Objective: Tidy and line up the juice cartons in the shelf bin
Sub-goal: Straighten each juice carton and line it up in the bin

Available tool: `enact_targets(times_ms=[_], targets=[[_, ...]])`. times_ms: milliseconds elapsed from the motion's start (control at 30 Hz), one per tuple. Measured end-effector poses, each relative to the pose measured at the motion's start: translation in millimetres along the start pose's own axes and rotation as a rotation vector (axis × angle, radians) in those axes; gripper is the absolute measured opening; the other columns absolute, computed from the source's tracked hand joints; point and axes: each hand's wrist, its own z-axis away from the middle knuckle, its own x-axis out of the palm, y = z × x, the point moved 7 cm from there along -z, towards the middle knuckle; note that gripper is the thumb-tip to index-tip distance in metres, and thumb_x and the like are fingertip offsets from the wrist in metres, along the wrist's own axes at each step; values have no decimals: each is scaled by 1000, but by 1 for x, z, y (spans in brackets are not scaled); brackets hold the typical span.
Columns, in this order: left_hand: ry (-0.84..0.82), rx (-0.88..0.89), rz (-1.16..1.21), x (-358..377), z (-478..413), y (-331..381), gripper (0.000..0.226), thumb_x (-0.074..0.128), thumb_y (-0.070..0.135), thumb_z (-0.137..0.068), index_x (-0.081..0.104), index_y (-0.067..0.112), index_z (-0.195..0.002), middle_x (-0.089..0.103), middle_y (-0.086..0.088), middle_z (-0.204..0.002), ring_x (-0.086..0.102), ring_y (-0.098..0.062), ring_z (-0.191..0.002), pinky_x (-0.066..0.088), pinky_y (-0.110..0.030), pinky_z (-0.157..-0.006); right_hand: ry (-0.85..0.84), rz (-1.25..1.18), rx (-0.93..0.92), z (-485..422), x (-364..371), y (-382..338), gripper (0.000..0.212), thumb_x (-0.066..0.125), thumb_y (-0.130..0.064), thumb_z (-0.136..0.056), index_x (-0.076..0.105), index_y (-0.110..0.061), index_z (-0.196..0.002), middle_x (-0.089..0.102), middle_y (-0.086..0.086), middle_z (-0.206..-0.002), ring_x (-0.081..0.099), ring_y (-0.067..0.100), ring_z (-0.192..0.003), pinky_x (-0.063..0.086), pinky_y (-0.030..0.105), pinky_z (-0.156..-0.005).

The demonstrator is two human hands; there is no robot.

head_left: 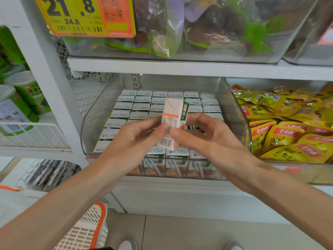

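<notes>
one carton held up over the bin

the white shelving (162,67) filled most of what i could see. on its upper level sat a clear tub of bagged produce (207,29), with a yellow and orange price tag (84,15) hung on its front left corner. below it, in the middle, was the clear shelf bin (232,112), and packed inside were the juice cartons (140,107), standing upright in close rows with their white tops showing, front to back. there was a gap in the rows near the middle, partly hidden behind the hands. just to the right, in a neighbouring bin, lay a heap of yellow snack packets (281,138). off to the left, on another rack, stood green canisters (27,94). down by the floor sat a white basket with an orange rim (90,230).

both arms reached in from below. the left hand (137,136) and the right hand (203,136) met above the bin's front half, thumbs and fingers curled round the lower part of a single carton (173,114). it was held clear of the rows, roughly upright and leaning slightly, its barcode end down between the two thumbs and its pale orange and white panel facing outward, a green side to the right.
</notes>
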Motion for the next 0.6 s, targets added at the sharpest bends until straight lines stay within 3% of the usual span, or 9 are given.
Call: enact_targets(times_ms=[133,233,367,467,600], targets=[[-4,-8,35,-1,-1,-3,34,62,43,-96,70,39,-129,74,20,-125,67,3,-119,49,-7,-93,44,79,16,-3,-8,0,41,84,-37,-87,76,-20,-123,77,1,-119,74,15,-114,49,45,-113],[25,-30,79,-5,-2,-7,35,65,38,-95,70,33,-129,76,13,-124,71,-6,-116,54,-15,-96,41,39,37,-4,-10,1,50,84,-36,-88,70,-24,-134,79,1,-120,72,18,-120,48,42,-114],[67,-27,59,-8,-2,-7,39,73,39,-87,72,33,-126,76,16,-121,71,-2,-114,55,-12,-88,46,17,14,-4,-11,1,50,84,-35,-85,70,-27,-133,79,2,-119,74,18,-116,51,41,-111],[81,-25,49,-9,-1,-5,41,75,45,-83,72,37,-123,76,18,-120,71,-1,-113,55,-14,-91,35,-13,2,-3,-9,-1,43,82,-31,-89,71,-25,-130,80,3,-117,75,18,-114,52,39,-109],[128,-25,13,-13,-1,-4,39,76,48,-82,72,41,-120,75,21,-120,69,0,-116,54,-33,-102,10,-88,3,-3,-7,0,41,79,-23,-92,67,-22,-131,81,6,-115,77,22,-111,53,39,-108]])
